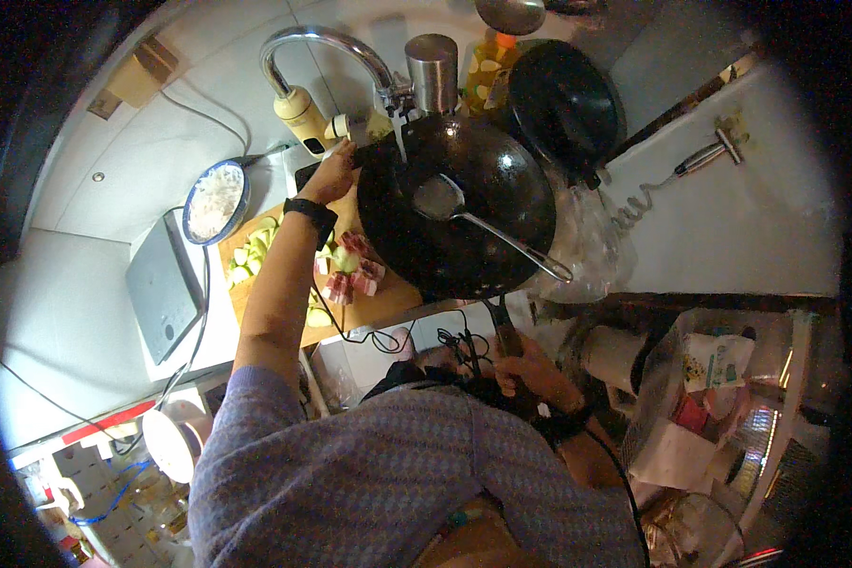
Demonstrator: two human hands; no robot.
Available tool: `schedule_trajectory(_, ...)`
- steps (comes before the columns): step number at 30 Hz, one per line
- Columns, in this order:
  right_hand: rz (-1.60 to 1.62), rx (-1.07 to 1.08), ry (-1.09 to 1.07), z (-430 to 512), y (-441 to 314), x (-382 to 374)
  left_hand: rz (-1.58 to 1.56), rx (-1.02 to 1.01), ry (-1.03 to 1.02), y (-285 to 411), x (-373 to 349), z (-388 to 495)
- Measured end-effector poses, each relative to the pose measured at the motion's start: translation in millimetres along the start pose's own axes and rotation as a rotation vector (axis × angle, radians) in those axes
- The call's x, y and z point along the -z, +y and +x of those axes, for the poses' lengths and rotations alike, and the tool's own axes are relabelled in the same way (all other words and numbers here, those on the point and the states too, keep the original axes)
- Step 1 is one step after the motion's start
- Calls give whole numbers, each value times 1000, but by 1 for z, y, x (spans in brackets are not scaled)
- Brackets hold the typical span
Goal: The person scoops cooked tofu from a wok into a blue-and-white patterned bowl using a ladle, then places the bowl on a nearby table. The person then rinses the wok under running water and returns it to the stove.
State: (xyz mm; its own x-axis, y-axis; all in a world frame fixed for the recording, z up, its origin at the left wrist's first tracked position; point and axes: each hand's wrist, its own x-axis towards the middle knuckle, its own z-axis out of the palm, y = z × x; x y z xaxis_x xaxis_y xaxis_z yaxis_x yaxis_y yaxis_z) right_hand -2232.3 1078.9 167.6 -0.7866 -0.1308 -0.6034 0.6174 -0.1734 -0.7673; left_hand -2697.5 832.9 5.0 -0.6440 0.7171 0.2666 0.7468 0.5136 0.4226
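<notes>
My right hand (532, 369) grips the handle (505, 334) of a black wok (483, 263), which sits tilted over the counter's front edge. A metal ladle (508, 241) lies in the wok, its handle across the near right rim. My left hand (330, 177) reaches to the wok's far left rim, just below the yellow attachment (299, 117) on a chrome faucet (319, 34). Its fingertips are partly hidden, so a hold is unclear. Below my left forearm, a wooden cutting board (387, 295) carries cut green vegetable pieces (255, 252) and raw fatty meat chunks (364, 277).
A blue-rimmed bowl (216, 202) with whitish contents and a grey flat device (162, 291) stand left. Behind the wok are a steel canister (432, 74), an orange-capped bottle (493, 74) and a black pan (564, 99). A clear plastic bag (589, 248) lies right. Loose cables (383, 341) hang in front.
</notes>
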Motion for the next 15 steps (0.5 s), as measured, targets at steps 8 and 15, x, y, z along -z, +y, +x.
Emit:
schedule_trajectory(8, 76, -46, -11, -2, -5, -10, -1326, 592, 184, 22, 23, -3)
schedule_trajectory(15, 133, -96, -36, -11, -18, -19, -1313, 442, 120, 25, 19, -1)
